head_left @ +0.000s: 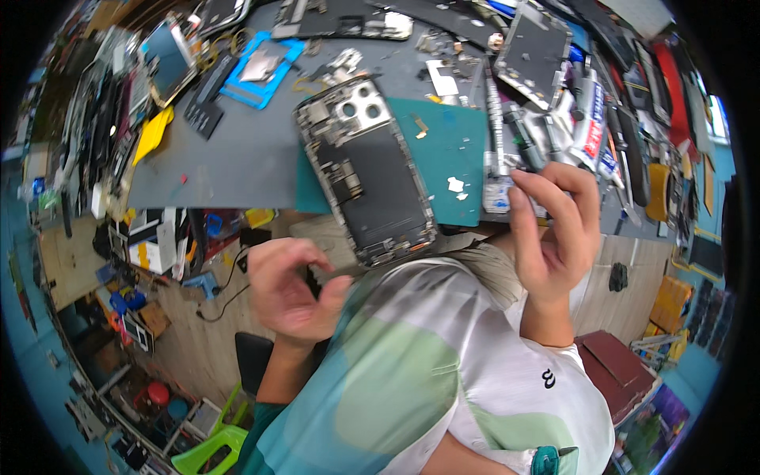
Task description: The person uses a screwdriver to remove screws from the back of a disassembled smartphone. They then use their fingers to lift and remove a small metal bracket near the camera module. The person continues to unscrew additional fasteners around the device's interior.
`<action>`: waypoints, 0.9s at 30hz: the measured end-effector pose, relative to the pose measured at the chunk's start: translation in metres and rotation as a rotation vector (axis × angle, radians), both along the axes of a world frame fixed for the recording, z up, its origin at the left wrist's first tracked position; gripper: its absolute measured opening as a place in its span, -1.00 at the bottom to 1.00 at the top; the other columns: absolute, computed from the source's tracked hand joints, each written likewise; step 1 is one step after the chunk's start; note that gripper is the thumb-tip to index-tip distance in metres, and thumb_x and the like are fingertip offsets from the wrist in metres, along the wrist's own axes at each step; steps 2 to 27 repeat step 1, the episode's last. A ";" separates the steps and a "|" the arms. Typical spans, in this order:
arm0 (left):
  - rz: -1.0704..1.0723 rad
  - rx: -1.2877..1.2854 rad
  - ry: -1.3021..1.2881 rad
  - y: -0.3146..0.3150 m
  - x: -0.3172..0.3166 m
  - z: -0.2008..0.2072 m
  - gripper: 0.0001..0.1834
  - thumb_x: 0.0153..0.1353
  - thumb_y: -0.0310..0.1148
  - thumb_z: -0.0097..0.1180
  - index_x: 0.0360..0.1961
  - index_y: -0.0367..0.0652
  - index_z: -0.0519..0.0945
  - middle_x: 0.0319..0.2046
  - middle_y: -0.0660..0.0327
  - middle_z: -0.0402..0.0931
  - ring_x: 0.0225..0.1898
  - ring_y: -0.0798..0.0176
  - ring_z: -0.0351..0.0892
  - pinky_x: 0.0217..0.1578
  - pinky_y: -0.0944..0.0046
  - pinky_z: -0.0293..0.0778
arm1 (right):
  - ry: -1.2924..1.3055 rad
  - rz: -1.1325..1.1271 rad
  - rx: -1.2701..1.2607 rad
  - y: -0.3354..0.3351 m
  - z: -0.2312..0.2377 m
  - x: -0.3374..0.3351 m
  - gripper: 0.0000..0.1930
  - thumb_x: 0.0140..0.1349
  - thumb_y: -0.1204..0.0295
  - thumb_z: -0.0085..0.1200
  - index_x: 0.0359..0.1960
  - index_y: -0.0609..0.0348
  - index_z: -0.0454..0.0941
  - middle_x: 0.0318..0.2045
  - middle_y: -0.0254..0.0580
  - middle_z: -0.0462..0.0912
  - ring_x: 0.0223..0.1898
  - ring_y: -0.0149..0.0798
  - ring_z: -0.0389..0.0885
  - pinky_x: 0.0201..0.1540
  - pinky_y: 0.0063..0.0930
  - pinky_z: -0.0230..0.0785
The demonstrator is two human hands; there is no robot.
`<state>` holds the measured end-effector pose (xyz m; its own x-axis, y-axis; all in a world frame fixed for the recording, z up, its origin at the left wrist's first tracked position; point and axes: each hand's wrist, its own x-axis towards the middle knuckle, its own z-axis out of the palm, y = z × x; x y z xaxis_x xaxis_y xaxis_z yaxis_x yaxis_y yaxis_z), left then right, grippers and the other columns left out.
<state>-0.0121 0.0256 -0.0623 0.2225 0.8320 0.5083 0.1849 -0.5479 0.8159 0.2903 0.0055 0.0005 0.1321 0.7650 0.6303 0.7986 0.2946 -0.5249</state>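
An opened smartphone [378, 182] lies tilted on the green work mat [455, 127], its inner parts and camera openings exposed. Its lower end juts past the bench's front edge toward my body. My left hand [293, 289] hovers beside that lower end, fingers curled, with a gap between them and the thumb; nothing shows in it. Off to the right, my right hand [558, 229] is raised near the mat's right side. Its thumb and index fingertips are brought close together in a pinch; anything between them is too small to make out. Small white scraps [456, 185] rest on the mat.
A blue tray [257, 93] with a metal piece sits on the grey bench [237, 162]. Tools, a silver tweezer-like rod [495, 119] and a white-and-red tube [590, 127] crowd the right. Another phone shell [534, 54] lies behind. Stacked phone parts [83, 134] line the left.
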 end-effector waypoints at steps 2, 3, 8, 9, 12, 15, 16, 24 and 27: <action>-0.051 0.102 0.196 0.000 -0.009 0.006 -0.10 0.41 -0.18 0.42 0.60 -0.22 0.20 0.06 0.05 0.41 -0.10 0.05 0.66 -0.17 0.13 0.80 | 0.021 0.020 -0.004 0.002 -0.004 -0.006 -0.70 0.11 0.75 0.40 -0.09 0.32 0.80 -0.24 -0.03 0.64 -0.30 -0.19 0.65 -0.30 -0.42 0.50; -0.051 0.102 0.196 0.000 -0.009 0.006 -0.10 0.41 -0.18 0.42 0.60 -0.22 0.20 0.06 0.05 0.41 -0.10 0.05 0.66 -0.17 0.13 0.80 | 0.021 0.020 -0.004 0.002 -0.004 -0.006 -0.70 0.11 0.75 0.40 -0.09 0.32 0.80 -0.24 -0.03 0.64 -0.30 -0.19 0.65 -0.30 -0.42 0.50; -0.051 0.102 0.196 0.000 -0.009 0.006 -0.10 0.41 -0.18 0.42 0.60 -0.22 0.20 0.06 0.05 0.41 -0.10 0.05 0.66 -0.17 0.13 0.80 | 0.021 0.020 -0.004 0.002 -0.004 -0.006 -0.70 0.11 0.75 0.40 -0.09 0.32 0.80 -0.24 -0.03 0.64 -0.30 -0.19 0.65 -0.30 -0.42 0.50; -0.051 0.102 0.196 0.000 -0.009 0.006 -0.10 0.41 -0.18 0.42 0.60 -0.22 0.20 0.06 0.05 0.41 -0.10 0.05 0.66 -0.17 0.13 0.80 | 0.021 0.020 -0.004 0.002 -0.004 -0.006 -0.70 0.11 0.75 0.40 -0.09 0.32 0.80 -0.24 -0.03 0.64 -0.30 -0.19 0.65 -0.30 -0.42 0.50; -0.051 0.102 0.196 0.000 -0.009 0.006 -0.10 0.41 -0.18 0.42 0.60 -0.22 0.20 0.06 0.05 0.41 -0.10 0.05 0.66 -0.17 0.13 0.80 | 0.021 0.020 -0.004 0.002 -0.004 -0.006 -0.70 0.11 0.75 0.40 -0.09 0.32 0.80 -0.24 -0.03 0.64 -0.30 -0.19 0.65 -0.30 -0.42 0.50; -0.051 0.102 0.196 0.000 -0.009 0.006 -0.10 0.41 -0.18 0.42 0.60 -0.22 0.20 0.06 0.05 0.41 -0.10 0.05 0.66 -0.17 0.13 0.80 | 0.021 0.020 -0.004 0.002 -0.004 -0.006 -0.70 0.11 0.75 0.40 -0.09 0.32 0.80 -0.24 -0.03 0.64 -0.30 -0.19 0.65 -0.30 -0.42 0.50; -0.051 0.102 0.196 0.000 -0.009 0.006 -0.10 0.41 -0.18 0.42 0.60 -0.22 0.20 0.06 0.05 0.41 -0.10 0.05 0.66 -0.17 0.13 0.80 | 0.021 0.020 -0.004 0.002 -0.004 -0.006 -0.70 0.11 0.75 0.40 -0.09 0.32 0.80 -0.24 -0.03 0.64 -0.30 -0.19 0.65 -0.30 -0.42 0.50; -0.051 0.102 0.196 0.000 -0.009 0.006 -0.10 0.41 -0.18 0.42 0.60 -0.22 0.20 0.06 0.05 0.41 -0.10 0.05 0.66 -0.17 0.13 0.80 | 0.021 0.020 -0.004 0.002 -0.004 -0.006 -0.70 0.11 0.75 0.40 -0.09 0.32 0.80 -0.24 -0.03 0.64 -0.30 -0.19 0.65 -0.30 -0.42 0.50; -0.051 0.102 0.196 0.000 -0.009 0.006 -0.10 0.41 -0.18 0.42 0.60 -0.22 0.20 0.06 0.05 0.41 -0.10 0.05 0.66 -0.17 0.13 0.80 | 0.021 0.020 -0.004 0.002 -0.004 -0.006 -0.70 0.11 0.75 0.40 -0.09 0.32 0.80 -0.24 -0.03 0.64 -0.30 -0.19 0.65 -0.30 -0.42 0.50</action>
